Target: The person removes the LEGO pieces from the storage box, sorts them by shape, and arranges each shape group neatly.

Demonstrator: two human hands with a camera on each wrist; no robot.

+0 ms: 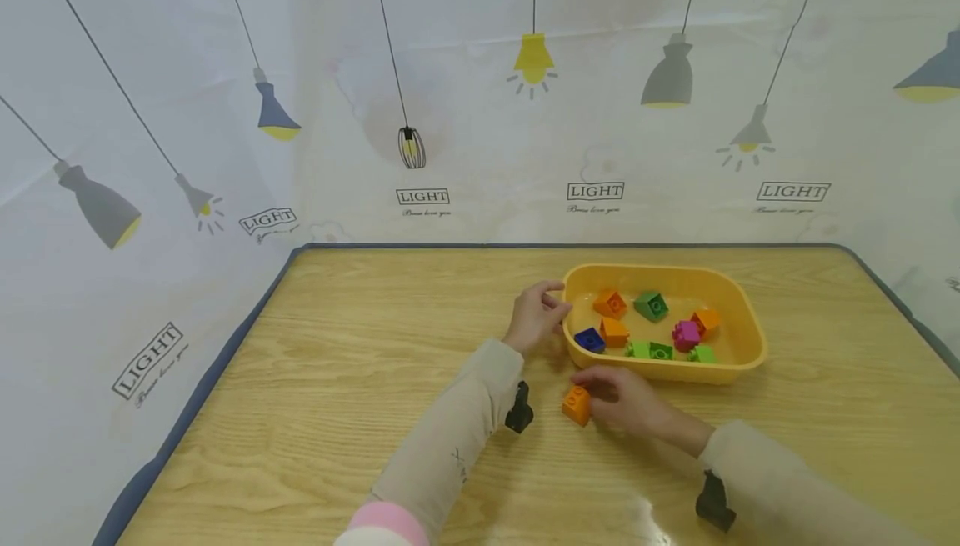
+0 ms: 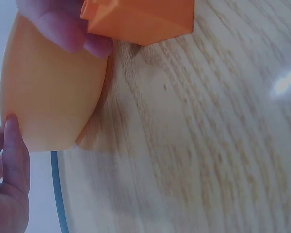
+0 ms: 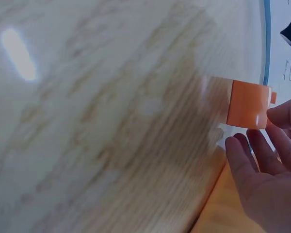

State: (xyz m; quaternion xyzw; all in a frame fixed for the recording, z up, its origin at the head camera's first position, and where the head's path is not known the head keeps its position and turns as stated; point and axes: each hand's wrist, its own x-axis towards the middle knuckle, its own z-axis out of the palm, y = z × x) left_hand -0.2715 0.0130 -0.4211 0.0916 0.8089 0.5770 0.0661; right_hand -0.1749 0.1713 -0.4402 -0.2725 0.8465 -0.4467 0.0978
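A yellow-orange plastic tub (image 1: pixel 738 371) stands on the wooden table, with several toy building blocks in it. At its left end, my left hand (image 1: pixel 534 317) touches the rim with loosely bent fingers. The left wrist view shows a digit of that hand (image 2: pixel 12 179) against the outer wall. In front of the tub, my right hand (image 1: pixel 630 400) pinches an orange building block (image 1: pixel 576 405) with a slanted side. Thumb and fingertips meet the block's studded end in the right wrist view, where the block (image 3: pixel 250 104) is at or just above the tabletop.
Inside the tub lie orange blocks (image 1: pixel 611 304), a dark green block (image 1: pixel 652 306), a blue block (image 1: pixel 590 340), a magenta block (image 1: pixel 686 335) and light green blocks (image 1: pixel 702 354). A lamp-patterned white sheet (image 1: pixel 480 96) rises behind the wooden table (image 1: pixel 360 363).
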